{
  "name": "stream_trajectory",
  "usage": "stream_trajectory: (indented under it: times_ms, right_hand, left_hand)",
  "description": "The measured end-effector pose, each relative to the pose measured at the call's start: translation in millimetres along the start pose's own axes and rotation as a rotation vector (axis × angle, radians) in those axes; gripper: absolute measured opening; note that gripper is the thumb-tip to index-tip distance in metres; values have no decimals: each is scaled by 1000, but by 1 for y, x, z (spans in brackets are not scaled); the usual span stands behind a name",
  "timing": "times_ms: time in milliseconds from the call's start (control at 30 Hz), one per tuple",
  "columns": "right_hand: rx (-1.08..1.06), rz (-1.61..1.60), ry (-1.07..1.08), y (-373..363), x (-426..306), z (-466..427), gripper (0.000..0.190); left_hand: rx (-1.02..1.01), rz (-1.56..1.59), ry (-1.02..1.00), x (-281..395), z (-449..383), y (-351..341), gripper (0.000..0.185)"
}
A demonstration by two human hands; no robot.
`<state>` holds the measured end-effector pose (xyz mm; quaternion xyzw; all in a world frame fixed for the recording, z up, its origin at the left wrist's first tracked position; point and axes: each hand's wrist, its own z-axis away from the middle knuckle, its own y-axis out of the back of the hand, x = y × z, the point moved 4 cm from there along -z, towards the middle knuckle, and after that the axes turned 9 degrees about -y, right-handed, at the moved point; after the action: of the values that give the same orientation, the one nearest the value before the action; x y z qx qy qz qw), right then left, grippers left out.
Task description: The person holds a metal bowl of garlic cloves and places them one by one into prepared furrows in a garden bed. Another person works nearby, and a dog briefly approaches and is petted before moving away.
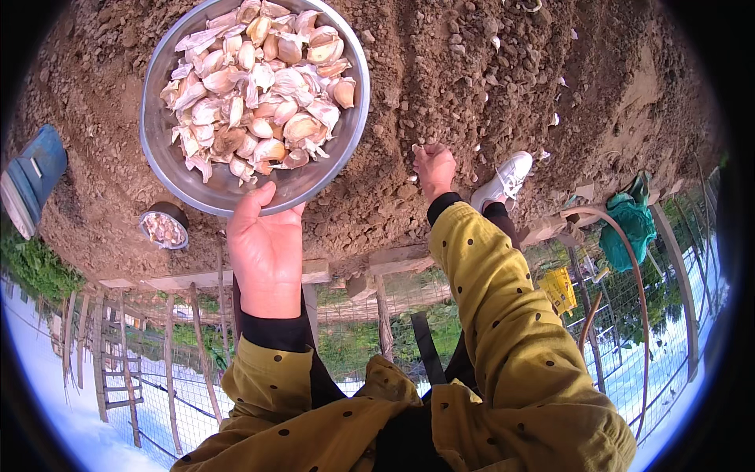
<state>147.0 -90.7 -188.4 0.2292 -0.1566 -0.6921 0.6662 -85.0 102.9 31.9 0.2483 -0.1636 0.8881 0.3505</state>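
Note:
My left hand [268, 259] grips the near rim of a round metal bowl [230, 197], thumb inside and fingers underneath. Heaped in the bowl are many unpeeled garlic cloves [259, 88]. Low over the tilled soil [407, 88], my right hand [435, 167] is closed with its fingertips pinching a small pale piece, which looks like a garlic clove [416, 150]. Another pale clove [412, 178] lies on the soil just beside that hand. Farther right, scattered cloves [554, 119] rest on the ground in loose lines.
A smaller metal bowl of cloves [164, 230] stands on the soil at left, near a blue plastic container [35, 177]. My white shoe [504, 180] is right of my right hand. Wooden boards [401, 259] edge the bed before a wire fence; a green bag [628, 227] hangs at right.

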Motion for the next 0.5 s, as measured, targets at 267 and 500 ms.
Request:
stream_trajectory:
  times_ms: [267,500]
  right_hand:
    - [10,-204,-252,-22,57,9,24]
    - [20,-323,-313,-42,50,6,22]
  left_hand:
    - [-24,15,9,2,0,0,61]
    - [26,-16,62,-5,3,-6,63]
